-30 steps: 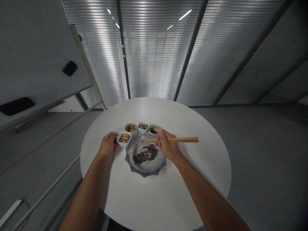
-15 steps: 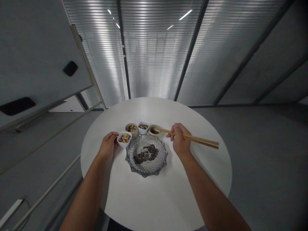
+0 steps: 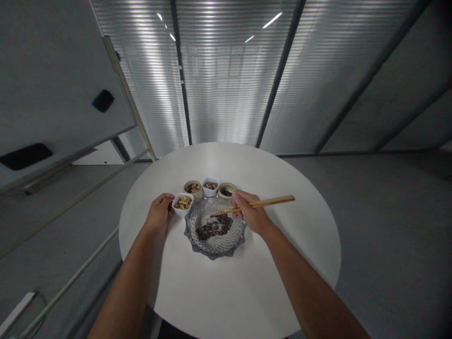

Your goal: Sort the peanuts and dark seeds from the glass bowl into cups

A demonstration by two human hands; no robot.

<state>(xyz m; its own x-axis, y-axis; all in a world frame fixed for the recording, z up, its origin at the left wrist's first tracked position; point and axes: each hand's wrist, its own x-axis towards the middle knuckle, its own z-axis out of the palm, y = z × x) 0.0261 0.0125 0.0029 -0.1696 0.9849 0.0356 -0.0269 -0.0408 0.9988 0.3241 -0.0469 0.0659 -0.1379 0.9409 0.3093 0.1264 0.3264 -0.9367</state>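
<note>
My right hand [image 3: 250,211] is closed round a pair of wooden chopsticks [image 3: 275,201], whose tips reach over the glass bowl. That clear bowl [image 3: 215,249] has a pointed, scalloped rim, and dark brown bean-like pieces [image 3: 213,228] lie in it. Whether the tips hold a piece is too small to tell. At the glass bowl's upper left, my left hand [image 3: 159,213] has its fingers curled against the side of a small white bowl [image 3: 182,212] of pale tan nuts. Beyond the glass bowl stands a beige bowl [image 3: 227,186] with a few dark pieces, close to my right hand.
Another beige bowl [image 3: 192,182] with tan nuts and a second white bowl [image 3: 211,181] with brown speckled pieces complete the row behind the glass bowl. Everything stands on a round white table [image 3: 226,292]. A pale metal rail [image 3: 81,256] runs along the left.
My right hand has moved left and nearer, bringing the chopstick tips from the right beige bowl to over the glass bowl. My left hand stays at the white bowl.
</note>
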